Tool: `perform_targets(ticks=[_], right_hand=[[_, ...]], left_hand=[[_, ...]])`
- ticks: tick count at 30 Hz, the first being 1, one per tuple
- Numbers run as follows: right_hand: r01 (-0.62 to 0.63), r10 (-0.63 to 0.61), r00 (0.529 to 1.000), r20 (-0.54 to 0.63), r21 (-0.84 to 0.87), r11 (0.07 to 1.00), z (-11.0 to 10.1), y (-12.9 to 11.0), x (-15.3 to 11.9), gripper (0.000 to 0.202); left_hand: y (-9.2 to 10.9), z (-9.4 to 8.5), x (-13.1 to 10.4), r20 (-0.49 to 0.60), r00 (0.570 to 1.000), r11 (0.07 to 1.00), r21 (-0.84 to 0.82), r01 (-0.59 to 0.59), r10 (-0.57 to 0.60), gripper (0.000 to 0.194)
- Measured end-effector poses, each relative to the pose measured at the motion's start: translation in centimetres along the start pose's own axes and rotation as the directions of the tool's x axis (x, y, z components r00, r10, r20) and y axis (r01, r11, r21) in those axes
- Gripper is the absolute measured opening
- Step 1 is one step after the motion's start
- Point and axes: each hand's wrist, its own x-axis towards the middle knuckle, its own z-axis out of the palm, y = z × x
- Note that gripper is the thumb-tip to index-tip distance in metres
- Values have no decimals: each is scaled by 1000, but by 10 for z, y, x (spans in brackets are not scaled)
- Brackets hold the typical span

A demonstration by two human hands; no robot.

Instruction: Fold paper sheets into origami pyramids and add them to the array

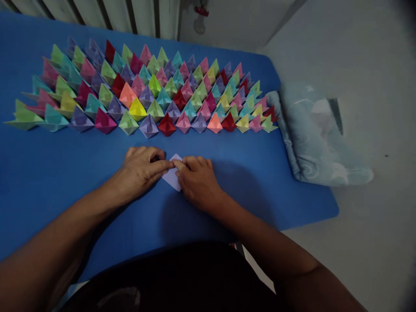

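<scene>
A small lavender folded paper (172, 178), diamond-shaped from here, lies on the blue surface between my hands. My left hand (141, 167) reaches in from the left, with thumb and fingers closed on the paper's left side near its upper half. My right hand (199, 180) covers the right part of the paper, its fingers curled and its thumb and forefinger pressed on the upper middle. The tips of both hands nearly meet there. Just beyond stand many folded paper boats (167, 125) in tight rows, in green, teal, purple, pink, red, yellow and orange.
A blue padded surface (130, 234) lies under everything. On its right edge rests a folded pale blue patterned blanket (312, 143), hanging partly over the side. White slats (117, 15) run along the back, and a pacifier (199, 24) hangs behind.
</scene>
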Motion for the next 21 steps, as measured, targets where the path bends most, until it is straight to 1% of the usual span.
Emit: perform_targets(ticks=[2, 4, 7, 9, 11, 14, 18, 21], right_hand=[[-7, 7, 1000, 14, -19, 1000, -1, -1, 2, 43], [-15, 16, 1000, 24, -36, 999, -2, -2, 3, 44], [-31, 33, 998, 47, -46, 998, -6, -4, 6, 45], [-34, 37, 998, 53, -48, 998, -8, -5, 7, 46], [-34, 37, 998, 48, -49, 998, -8, -5, 8, 46], [-27, 29, 999, 39, -47, 999, -7, -4, 7, 46], [18, -16, 999, 33, -53, 998, -9, -2, 5, 47], [35, -30, 997, 68, -75, 997, -14, 0, 7, 47]], left_hand=[[4, 0, -4, -12, 1000, 999, 43, -17, 17, 34], [13, -2, -10, 10, 999, 992, 120, -34, 33, 39], [32, -5, -20, 61, 998, 965, 256, -50, 35, 44], [45, -5, -26, 69, 997, 950, 306, -53, 33, 45], [56, -5, -32, 71, 997, 950, 311, -25, 3, 46], [66, -3, -39, 56, 995, 954, 292, 64, -84, 47], [75, -2, -43, 36, 983, 948, 272, 164, -180, 48], [78, -2, -41, 29, 980, 940, 290, 182, -199, 47]])
